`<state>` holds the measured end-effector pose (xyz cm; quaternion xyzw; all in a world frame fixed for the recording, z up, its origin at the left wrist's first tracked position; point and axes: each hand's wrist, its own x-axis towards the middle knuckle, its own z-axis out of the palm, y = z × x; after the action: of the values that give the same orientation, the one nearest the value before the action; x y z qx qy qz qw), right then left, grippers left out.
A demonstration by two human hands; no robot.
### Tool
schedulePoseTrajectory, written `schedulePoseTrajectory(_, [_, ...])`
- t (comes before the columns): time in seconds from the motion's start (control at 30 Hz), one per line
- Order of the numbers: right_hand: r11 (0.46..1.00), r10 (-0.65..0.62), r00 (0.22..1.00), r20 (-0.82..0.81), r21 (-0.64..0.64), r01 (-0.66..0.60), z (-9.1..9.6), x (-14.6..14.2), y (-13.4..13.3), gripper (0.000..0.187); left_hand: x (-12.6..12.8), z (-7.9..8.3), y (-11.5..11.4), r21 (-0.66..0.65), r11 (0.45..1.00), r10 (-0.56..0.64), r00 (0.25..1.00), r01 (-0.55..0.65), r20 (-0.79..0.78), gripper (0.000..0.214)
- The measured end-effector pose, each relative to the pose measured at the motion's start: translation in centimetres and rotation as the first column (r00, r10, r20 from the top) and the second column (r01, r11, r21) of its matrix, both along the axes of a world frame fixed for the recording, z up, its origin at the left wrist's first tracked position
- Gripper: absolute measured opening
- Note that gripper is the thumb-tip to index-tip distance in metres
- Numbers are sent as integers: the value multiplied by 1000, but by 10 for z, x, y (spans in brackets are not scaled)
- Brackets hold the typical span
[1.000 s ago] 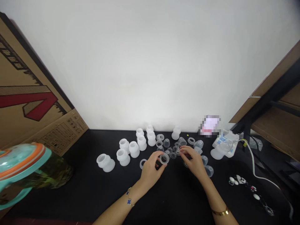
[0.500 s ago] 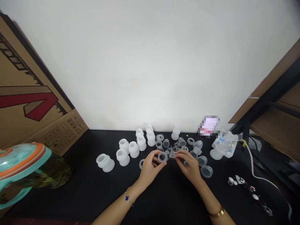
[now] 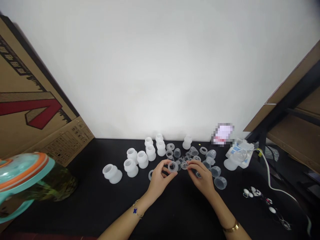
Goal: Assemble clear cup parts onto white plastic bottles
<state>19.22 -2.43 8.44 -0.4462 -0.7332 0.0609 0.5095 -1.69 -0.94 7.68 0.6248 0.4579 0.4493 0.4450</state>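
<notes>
My left hand (image 3: 160, 175) is closed round a translucent screw ring (image 3: 172, 167), gripped by its edge between thumb and fingers, its round opening towards me. Just to the right, my right hand (image 3: 202, 175) pinches a clear bottle teat (image 3: 184, 164) by its rim, tip pointing up. A small gap parts the ring and the teat. Behind both hands lie several clear rings, teats and domed caps, among them a ring (image 3: 170, 146) and a cap (image 3: 220, 183). Small white bottles (image 3: 131, 167) without tops stand to the left.
A bottle with a clear dome (image 3: 232, 163) stands by a white device (image 3: 246, 146) with a cable at right. Small electronic parts (image 3: 252, 192) lie nearer me. A large teal-lidded jug (image 3: 37, 180) and a cardboard box (image 3: 30, 96) occupy the left. A white wall backs the black table.
The teat in my right hand has tilted slightly, so its round base shows more. My left hand with the ring has barely shifted.
</notes>
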Motion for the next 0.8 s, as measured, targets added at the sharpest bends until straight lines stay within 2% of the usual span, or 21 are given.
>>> schedulePoseTrajectory(0.17, [1000,-2,1000,14,-14,2,-4,1,1,14,-1,1,-1,16,1000,4,1000,-5,11,36])
schedulePoseTrajectory(0.33, [998,-26,999,-43,-57,24,-6,2,1,9,-2,2,-2,39,999,6,1000,-6,2,36])
schedulePoseTrajectory(0.6, [966,-115,976,-182,-248,67,-10,1,4,14,-3,3,-2,73,997,-19,999,17,31,40])
schedulePoseTrajectory(0.8, [933,-106,932,-346,-358,-27,-15,0,5,23,-4,3,-3,22,1000,-6,1000,6,13,42])
